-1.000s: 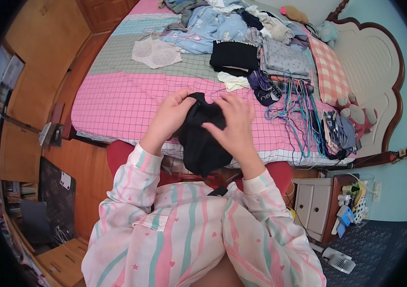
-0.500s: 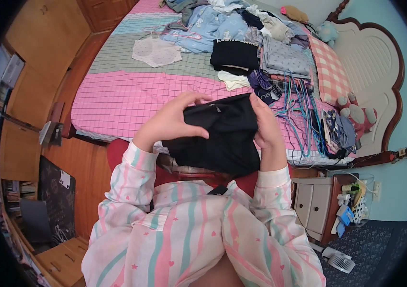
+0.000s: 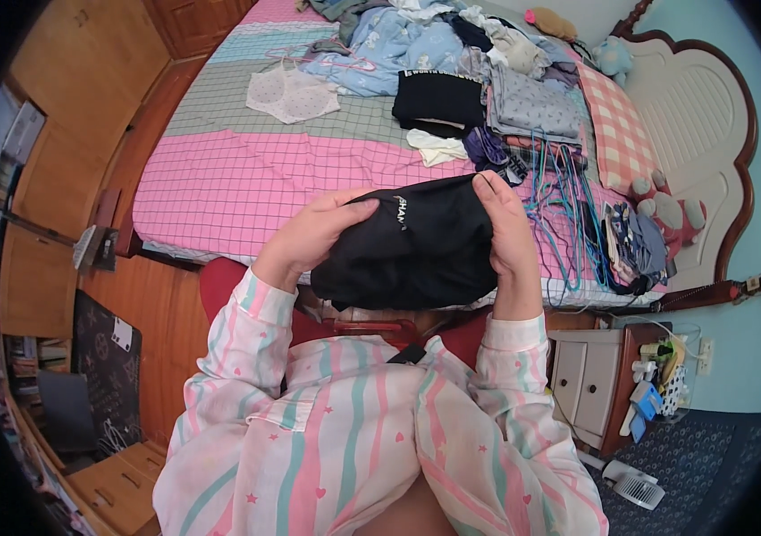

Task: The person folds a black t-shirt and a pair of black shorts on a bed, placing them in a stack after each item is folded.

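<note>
A folded black garment (image 3: 407, 255) with small pale lettering near its upper left is held up in front of me, over the near edge of the bed. My left hand (image 3: 311, 234) is closed on its upper left edge, thumb on top. At the upper right corner my right hand (image 3: 507, 223) pinches the cloth between thumb and fingers. The garment's underside is hidden. Beyond it on the bed (image 3: 210, 192) lie a folded black garment (image 3: 438, 105) with white lettering, a small cream cloth (image 3: 437, 147), a purple piece of clothing (image 3: 485, 149) and a white dotted bra (image 3: 293, 96).
Blue and green hangers (image 3: 561, 210) lie in a heap on the right, beside dark small clothes (image 3: 632, 250). Grey folded clothes (image 3: 537, 109) are stacked near a checked pillow (image 3: 614, 129). A rumpled blue quilt (image 3: 389, 55) is at the back. A nightstand (image 3: 581, 384) stands at right.
My left fingers and thumb, spread apart before, have closed on the garment's edge. The cloth is stretched flatter and its lettering shows more fully. The right hand has shifted slightly right.
</note>
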{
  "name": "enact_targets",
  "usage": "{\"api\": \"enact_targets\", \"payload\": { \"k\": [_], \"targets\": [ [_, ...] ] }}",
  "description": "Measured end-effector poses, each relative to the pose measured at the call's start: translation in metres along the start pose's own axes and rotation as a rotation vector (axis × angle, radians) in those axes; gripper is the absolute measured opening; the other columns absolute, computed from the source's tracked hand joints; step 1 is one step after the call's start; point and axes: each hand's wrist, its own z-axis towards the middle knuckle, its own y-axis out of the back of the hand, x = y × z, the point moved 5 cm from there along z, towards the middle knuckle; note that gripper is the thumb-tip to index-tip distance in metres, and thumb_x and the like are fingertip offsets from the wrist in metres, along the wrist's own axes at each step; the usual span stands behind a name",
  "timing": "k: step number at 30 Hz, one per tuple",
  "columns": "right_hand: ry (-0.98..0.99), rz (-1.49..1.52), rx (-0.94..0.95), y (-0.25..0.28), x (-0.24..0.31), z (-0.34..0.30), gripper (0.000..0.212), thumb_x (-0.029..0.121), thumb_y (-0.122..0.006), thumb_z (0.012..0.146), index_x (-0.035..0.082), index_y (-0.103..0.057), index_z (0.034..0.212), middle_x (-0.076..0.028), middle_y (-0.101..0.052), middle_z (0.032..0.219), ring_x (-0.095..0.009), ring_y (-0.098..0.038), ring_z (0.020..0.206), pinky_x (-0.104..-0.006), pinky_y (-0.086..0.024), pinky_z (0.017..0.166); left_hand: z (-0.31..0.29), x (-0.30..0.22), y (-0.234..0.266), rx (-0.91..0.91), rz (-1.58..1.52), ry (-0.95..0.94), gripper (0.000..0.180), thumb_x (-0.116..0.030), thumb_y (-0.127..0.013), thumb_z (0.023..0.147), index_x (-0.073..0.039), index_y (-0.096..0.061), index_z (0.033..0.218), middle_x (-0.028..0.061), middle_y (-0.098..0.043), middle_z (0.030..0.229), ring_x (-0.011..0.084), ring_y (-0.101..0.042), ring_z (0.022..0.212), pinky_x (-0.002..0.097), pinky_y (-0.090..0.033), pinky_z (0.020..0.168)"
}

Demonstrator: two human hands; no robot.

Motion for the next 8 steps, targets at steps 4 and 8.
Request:
{"api": "enact_targets", "payload": {
  "k": [4,8],
  "targets": [
    [0.045,-0.027,-0.016,0.012,-0.008,0.004,0.018,0.021,-0.066,0.102,0.004,-0.066,0.109,0.002,-0.069,0.1,-0.004,-0.061,0.089,-0.0219,-0.047,0.081,0.001,0.001,-0.007,-0.017,-0.111,0.03,0.035,-0.017,-0.055,0.106,0.005,-0.061,0.132,0.0107,-0.071,0.122,0.0159,-0.069,0.106,0.0282,-0.055,0.093],
    [0.535,-1.135,-0.443,-0.009,0.018,-0.015,0.015,0.023,-0.067,0.101,0.013,-0.068,0.112,-0.002,-0.07,0.114,-0.022,-0.063,0.11,-0.0497,-0.028,0.115,0.002,0.007,-0.004,-0.032,-0.183,0.0,0.037,-0.02,-0.055,0.106,0.005,-0.06,0.133,0.0109,-0.071,0.123,0.0171,-0.07,0.106,0.0283,-0.055,0.094]
  ]
}}
